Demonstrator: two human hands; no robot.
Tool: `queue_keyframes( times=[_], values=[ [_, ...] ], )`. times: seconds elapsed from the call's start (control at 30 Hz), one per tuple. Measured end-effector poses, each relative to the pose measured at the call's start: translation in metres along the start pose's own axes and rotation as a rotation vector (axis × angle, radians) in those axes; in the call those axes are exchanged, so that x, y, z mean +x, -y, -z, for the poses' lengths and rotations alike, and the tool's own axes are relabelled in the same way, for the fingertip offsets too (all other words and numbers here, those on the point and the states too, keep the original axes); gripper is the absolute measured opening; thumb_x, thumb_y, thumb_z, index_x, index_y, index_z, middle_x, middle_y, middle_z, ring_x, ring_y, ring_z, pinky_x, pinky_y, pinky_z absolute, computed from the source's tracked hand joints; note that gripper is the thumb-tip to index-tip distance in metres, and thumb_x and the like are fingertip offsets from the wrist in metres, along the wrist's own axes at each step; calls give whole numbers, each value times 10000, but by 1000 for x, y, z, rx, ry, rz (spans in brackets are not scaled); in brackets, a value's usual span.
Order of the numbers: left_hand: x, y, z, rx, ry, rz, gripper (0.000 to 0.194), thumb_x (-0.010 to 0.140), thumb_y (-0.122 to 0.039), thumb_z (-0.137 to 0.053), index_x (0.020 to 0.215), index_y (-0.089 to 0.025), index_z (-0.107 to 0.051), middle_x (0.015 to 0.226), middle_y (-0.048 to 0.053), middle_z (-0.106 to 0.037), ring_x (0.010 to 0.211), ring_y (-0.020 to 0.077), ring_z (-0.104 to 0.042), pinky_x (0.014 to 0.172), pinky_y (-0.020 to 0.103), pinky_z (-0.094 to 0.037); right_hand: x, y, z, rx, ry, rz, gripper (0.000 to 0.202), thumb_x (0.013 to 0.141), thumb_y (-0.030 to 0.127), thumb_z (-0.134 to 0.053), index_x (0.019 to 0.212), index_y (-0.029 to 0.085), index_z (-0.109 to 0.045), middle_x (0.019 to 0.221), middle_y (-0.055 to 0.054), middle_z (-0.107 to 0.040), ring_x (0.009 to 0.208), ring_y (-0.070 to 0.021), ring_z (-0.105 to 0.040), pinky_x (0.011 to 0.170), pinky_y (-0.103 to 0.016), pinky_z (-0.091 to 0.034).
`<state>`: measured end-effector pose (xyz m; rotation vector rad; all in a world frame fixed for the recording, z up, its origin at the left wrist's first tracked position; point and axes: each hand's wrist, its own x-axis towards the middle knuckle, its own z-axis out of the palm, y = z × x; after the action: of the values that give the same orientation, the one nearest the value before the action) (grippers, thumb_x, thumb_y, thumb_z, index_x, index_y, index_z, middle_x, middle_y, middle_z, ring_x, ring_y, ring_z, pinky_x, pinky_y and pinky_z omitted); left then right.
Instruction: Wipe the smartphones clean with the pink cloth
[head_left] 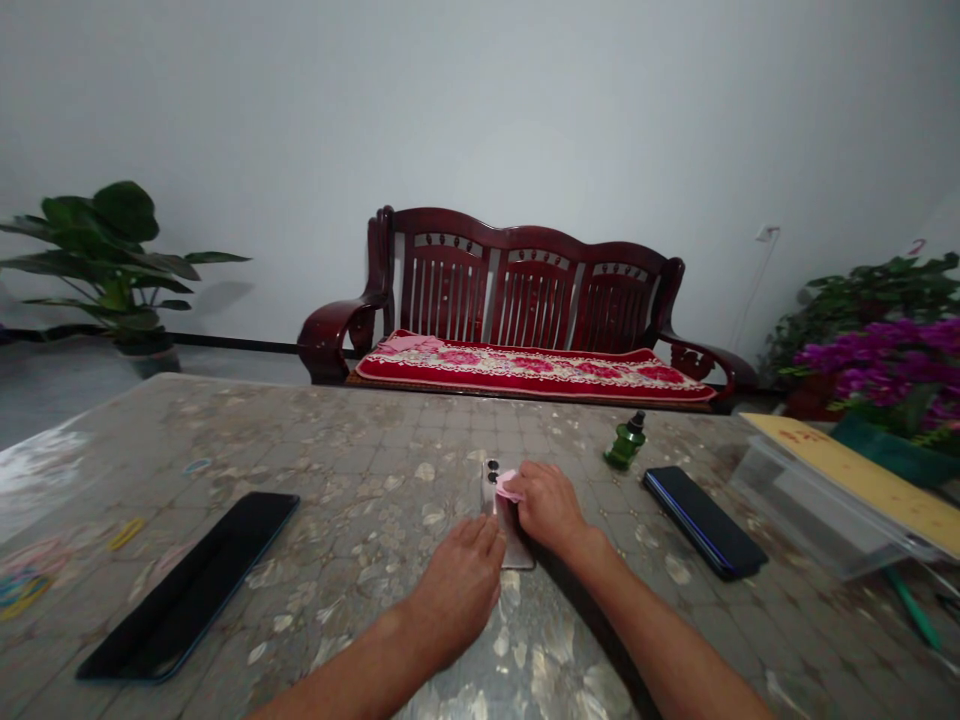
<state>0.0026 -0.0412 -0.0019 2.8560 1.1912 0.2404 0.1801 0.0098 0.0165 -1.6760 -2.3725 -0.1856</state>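
A light-coloured smartphone (517, 550) lies back side up on the table, its dark camera lenses at the far end. My left hand (469, 565) rests against the phone's left edge, fingers curled and gripping it there. In the closed fingers of my right hand (549, 505) is a small pink cloth (508, 486), pressed on the phone's back just below the lenses. Part of the phone is hidden under both hands.
A black tablet (199, 585) lies to the left near rubber bands (126, 534). On the right are a green spray bottle (625, 442), dark stacked phones (703, 522) and a clear plastic box (810, 510) under a yellow board. A wooden bench (532, 290) stands behind the table.
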Motion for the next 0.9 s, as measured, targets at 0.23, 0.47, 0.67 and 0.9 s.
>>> queue_keyframes(
  times=[0.23, 0.47, 0.67, 0.9],
  values=[
    [13, -18, 3, 44, -38, 131, 379, 937, -387, -611, 1180, -102, -671, 1158, 167, -695, 1102, 326, -645, 1067, 521, -427, -24, 8, 1, 151, -77, -61, 256, 882, 138, -563, 833, 269, -778, 834, -38, -664, 828, -176, -584, 737, -269, -361],
    [36, -41, 12, 125, -15, 297, 550, 849, -503, -702, 1190, -74, -657, 1041, 173, -686, 982, 348, -663, 1074, 584, -348, -28, -9, -23, 663, -246, -234, 297, 792, 127, -553, 899, 255, -800, 778, -6, -667, 739, -147, -582, 687, -220, -393],
    [50, -54, 17, 162, 75, 436, 451, 846, -392, -712, 1166, -83, -643, 1071, 202, -682, 1018, 350, -657, 1041, 544, -360, -22, -25, -41, 860, -374, -385, 201, 777, 283, -596, 705, 180, -753, 659, 16, -597, 651, -140, -545, 631, -221, -389],
    [49, -59, 20, 176, 77, 417, 492, 792, -191, -689, 1253, -59, -578, 1081, 237, -665, 1013, 368, -656, 829, 446, -511, -22, -25, -41, 935, -414, -398, 221, 786, 338, -622, 733, 174, -760, 647, 22, -609, 631, -140, -552, 601, -217, -395]
  ],
)
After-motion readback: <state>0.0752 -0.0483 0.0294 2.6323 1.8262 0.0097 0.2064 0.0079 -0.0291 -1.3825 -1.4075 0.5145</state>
